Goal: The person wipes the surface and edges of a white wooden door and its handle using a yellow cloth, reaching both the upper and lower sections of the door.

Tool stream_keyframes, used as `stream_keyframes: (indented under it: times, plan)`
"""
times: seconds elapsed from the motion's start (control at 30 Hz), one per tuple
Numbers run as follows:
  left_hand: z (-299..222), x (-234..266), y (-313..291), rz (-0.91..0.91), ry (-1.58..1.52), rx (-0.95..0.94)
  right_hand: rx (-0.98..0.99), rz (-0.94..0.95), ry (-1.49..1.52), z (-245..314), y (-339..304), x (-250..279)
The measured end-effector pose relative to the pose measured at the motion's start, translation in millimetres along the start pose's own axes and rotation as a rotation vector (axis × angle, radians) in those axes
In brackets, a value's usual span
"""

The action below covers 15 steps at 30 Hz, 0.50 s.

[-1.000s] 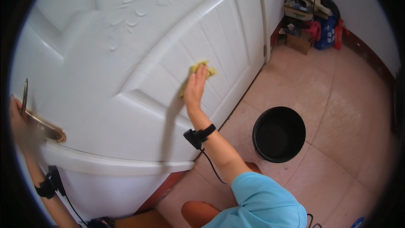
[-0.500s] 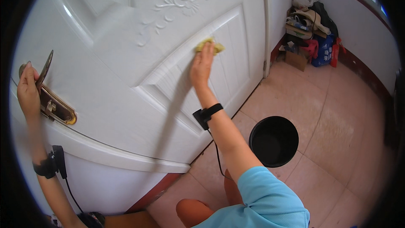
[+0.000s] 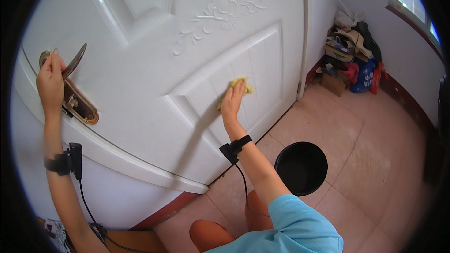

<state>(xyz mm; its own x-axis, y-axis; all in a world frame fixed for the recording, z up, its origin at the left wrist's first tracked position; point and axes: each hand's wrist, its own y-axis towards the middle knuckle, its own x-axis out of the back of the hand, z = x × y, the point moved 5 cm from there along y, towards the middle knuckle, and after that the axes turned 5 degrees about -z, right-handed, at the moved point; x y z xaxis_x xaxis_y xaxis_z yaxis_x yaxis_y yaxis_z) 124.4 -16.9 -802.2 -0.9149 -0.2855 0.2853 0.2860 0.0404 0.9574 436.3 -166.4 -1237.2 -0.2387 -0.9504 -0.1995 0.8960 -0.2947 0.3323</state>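
A white door [image 3: 140, 79] with a raised flower carving and a grooved lower panel fills much of the head view. My right hand [image 3: 231, 104] presses a yellow cloth [image 3: 248, 85] against that lower panel, its fingers lying together over it. At the far left, my left hand [image 3: 50, 84] is closed around the dark metal door handle [image 3: 75, 61], whose lever sticks out past the fingers. Below the handle runs a bronze-coloured lock plate [image 3: 84, 107].
A black bucket [image 3: 301, 168] stands on the pink floor tiles [image 3: 347, 131], right of my right forearm. In the far corner sit piled boxes, clothing and bags [image 3: 351, 56]. Black wrist straps [image 3: 236, 147] with cables are on both my arms.
My right hand has moved the cloth from the upper edge of the lower panel down onto its grooved middle. My left hand stays on the handle. The view has shifted slightly.
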Motion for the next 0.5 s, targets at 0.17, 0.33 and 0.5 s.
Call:
stream_keyframes:
  times: [0.17,0.33,0.5]
  plan:
    - [-13,0,0,0.016,-0.011,0.020,0.353,0.134,0.170,134,8,-6]
    - [-17,-5,0,-0.005,-0.037,0.011,0.876,0.227,-0.024,131,-63,-18]
    - [-18,1,-3,0.016,-0.055,0.043,1.068,0.479,-0.155,94,-97,4]
